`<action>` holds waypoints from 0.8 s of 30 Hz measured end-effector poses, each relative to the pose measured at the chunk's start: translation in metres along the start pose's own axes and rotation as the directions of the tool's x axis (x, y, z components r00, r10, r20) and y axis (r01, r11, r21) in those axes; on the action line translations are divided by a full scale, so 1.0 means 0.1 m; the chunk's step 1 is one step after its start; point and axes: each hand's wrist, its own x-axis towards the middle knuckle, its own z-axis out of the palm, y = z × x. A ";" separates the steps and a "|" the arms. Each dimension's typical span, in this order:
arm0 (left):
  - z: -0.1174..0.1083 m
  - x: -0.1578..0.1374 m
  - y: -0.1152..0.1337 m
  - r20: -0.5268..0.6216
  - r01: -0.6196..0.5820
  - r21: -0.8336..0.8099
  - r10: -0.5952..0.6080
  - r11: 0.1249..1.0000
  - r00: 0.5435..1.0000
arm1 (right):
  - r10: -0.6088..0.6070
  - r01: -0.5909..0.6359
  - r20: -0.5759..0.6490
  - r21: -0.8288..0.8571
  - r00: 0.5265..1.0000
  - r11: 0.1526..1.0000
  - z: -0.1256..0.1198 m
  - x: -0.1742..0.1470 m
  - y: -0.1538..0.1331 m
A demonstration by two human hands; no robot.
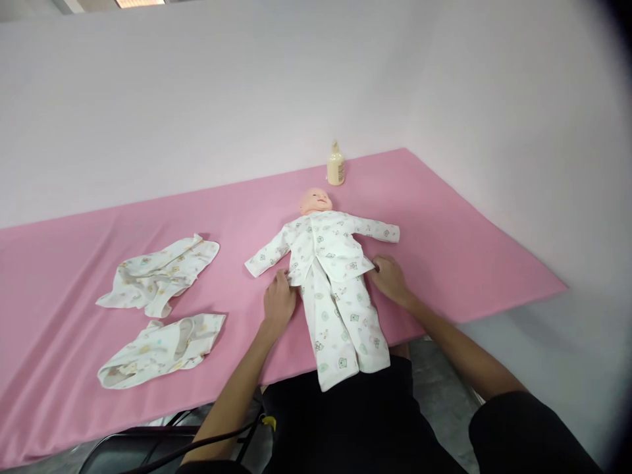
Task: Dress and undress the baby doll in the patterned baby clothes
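Observation:
A baby doll (316, 200) lies on its back on the pink-covered table, its head away from me. It wears a white printed shirt (328, 240) with long sleeves spread to both sides. Matching printed pants (345, 322) cover its legs and reach over the near table edge. At the shirt's lower left corner, my left hand (280, 299) is closed on the hem. My right hand (390, 278) pinches the lower right corner of the same hem and holds it slightly outward. The doll's hands and feet are hidden inside the clothes.
Two crumpled printed baby garments, an upper one (160, 273) and a lower one (162, 352), lie on the pink cloth (237, 217) at left. A cream pump bottle (336, 166) stands behind the doll's head. White walls border the table. A black chair (133, 451) is below left.

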 end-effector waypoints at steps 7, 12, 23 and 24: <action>0.01 -0.10 0.02 -0.017 -0.018 0.153 0.021 0.988 1.000 | -0.175 0.164 -0.048 -0.182 0.983 0.970 -0.06 -0.24 -0.08; -0.02 -0.13 0.11 -0.163 0.022 0.109 -0.004 0.994 0.987 | -0.350 0.348 -0.186 -0.045 0.918 0.937 -0.17 -0.56 -0.51; 0.00 -0.42 0.25 -0.450 -0.589 0.419 0.721 0.691 0.527 | -0.543 0.527 -0.149 -0.132 0.827 0.839 -0.10 -0.40 -0.82; -0.01 -0.42 0.27 -0.432 -0.599 0.442 0.744 0.668 0.510 | -0.549 0.536 -0.154 -0.123 0.821 0.835 -0.08 -0.37 -0.82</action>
